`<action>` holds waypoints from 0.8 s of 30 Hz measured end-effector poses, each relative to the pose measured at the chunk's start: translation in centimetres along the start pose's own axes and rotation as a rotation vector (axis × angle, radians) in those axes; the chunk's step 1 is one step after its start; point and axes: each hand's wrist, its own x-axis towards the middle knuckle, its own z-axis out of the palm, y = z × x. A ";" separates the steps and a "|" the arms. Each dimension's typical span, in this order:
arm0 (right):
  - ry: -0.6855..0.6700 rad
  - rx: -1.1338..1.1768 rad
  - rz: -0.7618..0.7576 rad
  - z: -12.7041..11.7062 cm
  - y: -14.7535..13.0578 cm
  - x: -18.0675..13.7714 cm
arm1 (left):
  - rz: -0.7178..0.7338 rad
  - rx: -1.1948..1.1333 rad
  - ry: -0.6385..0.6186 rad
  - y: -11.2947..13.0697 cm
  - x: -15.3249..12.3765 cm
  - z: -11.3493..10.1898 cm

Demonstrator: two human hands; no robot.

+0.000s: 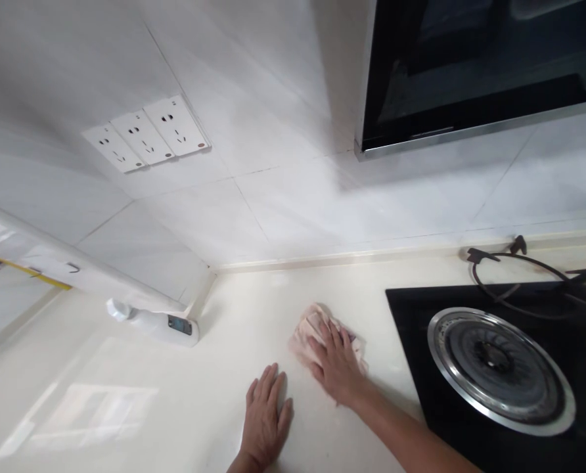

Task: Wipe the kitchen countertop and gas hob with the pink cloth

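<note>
My right hand (336, 365) presses flat on a crumpled pinkish cloth (309, 328) lying on the cream countertop (184, 407), just left of the black gas hob (421, 341). Its fingers spread over the cloth and point toward the wall. My left hand (265, 415) lies palm down on the bare countertop, fingers stretched out together, a short way to the left of the cloth and nearer to me. It holds nothing.
A white spray bottle (156, 324) lies on its side in the counter's corner by the wall. The hob has a round steel burner (497, 366) and a wire pan support (514, 263) behind it. Three wall sockets (145, 135) and a black range hood (480, 66) sit above.
</note>
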 end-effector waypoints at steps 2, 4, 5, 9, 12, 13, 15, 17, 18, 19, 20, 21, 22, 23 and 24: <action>0.021 0.029 -0.110 0.5 -0.1 -1.6 | -0.004 -0.006 -0.011 0.0 0.0 -0.1; -0.004 0.047 -0.161 0.3 0.7 -2.1 | -0.002 -0.014 -0.017 0.1 0.1 -0.3; -0.028 0.050 -0.165 0.0 1.4 -1.9 | -0.002 -0.017 -0.017 0.1 0.1 -0.3; -0.087 -0.025 -0.035 -2.3 5.5 1.0 | -0.009 -0.027 -0.008 0.3 0.2 -0.5; -0.048 -0.095 0.129 -4.1 9.5 3.8 | -0.016 -0.039 -0.011 0.4 0.1 -0.6; -0.030 -0.114 0.181 -4.6 10.8 4.5 | -0.018 -0.045 -0.014 0.4 0.1 -0.6; 0.001 -0.150 0.275 -5.2 12.9 5.6 | -0.021 -0.055 -0.016 0.5 0.1 -0.5; 0.023 -0.180 0.332 -5.5 14.0 6.1 | -0.022 -0.057 -0.009 0.5 0.0 -0.5; 0.031 -0.191 0.349 -5.5 14.2 6.1 | -0.022 -0.056 -0.007 0.5 0.0 -0.5; 0.040 -0.201 0.359 -5.4 14.1 5.9 | -0.022 -0.053 -0.008 0.5 0.0 -0.4; 0.049 -0.208 0.366 -5.3 13.8 5.4 | -0.022 -0.051 -0.011 0.5 0.0 -0.4; 0.058 -0.215 0.371 -5.2 13.4 4.8 | -0.023 -0.050 -0.015 0.5 0.0 -0.4; 0.067 -0.221 0.375 -5.0 12.8 4.1 | -0.024 -0.050 -0.019 0.4 0.0 -0.4; 0.072 -0.225 0.377 -4.8 12.3 3.1 | -0.024 -0.051 -0.022 0.4 0.0 -0.4; 0.078 -0.229 0.372 -4.6 11.8 2.1 | -0.025 -0.051 -0.023 0.4 0.0 -0.5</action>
